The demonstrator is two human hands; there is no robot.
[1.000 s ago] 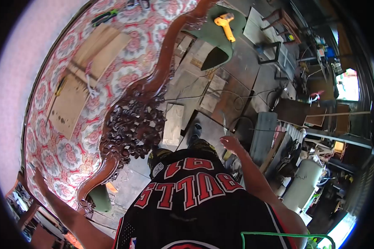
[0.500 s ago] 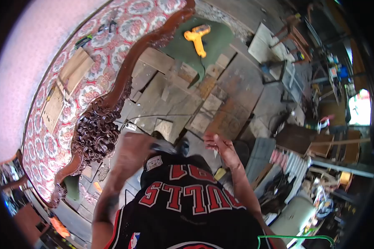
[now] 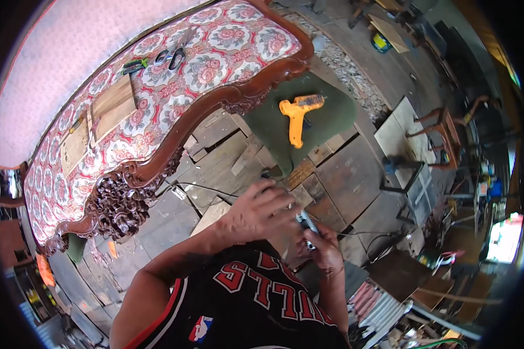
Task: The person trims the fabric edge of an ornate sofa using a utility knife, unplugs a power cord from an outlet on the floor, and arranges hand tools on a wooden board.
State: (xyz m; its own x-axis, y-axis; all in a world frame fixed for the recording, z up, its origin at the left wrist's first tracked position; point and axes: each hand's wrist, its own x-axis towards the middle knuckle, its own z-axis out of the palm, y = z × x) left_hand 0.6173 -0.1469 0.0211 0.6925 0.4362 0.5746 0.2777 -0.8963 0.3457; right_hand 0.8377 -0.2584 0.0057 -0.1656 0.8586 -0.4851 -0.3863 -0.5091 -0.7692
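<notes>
Two bare hands, close together over the black jersey (image 3: pixel 268 294). Clock read from the hands, 12 at top of view. Right hand (image 3: pixel 324 247): thumb and fingers clamped on a small grey ribbed object (image 3: pixel 307 222), its far end slanting toward 11 o'clock. Left hand (image 3: pixel 256 212): just beside the object at 10 o'clock, back uppermost, fingers extended and slightly apart, tips blurred; cannot tell whether they touch or grip it.

12 o'clock: yellow-orange gun-shaped tool (image 3: pixel 297 122), lying on green fabric (image 3: pixel 335 116) on the floor (image 3: pixel 343 186). 10 to 11: floral-covered seat (image 3: pixel 209 70). On it, wooden boards (image 3: pixel 113 104) at 10, scissors (image 3: pixel 179 52) at 11, green-handled pliers (image 3: pixel 135 66) near the scissors. 9: dark carved crest (image 3: pixel 121 209) of the seat's frame. 2: small wooden chair (image 3: pixel 450 138), well apart from the hands. Between 4 and 5: corrugated sheet (image 3: pixel 383 319), pale grey.
</notes>
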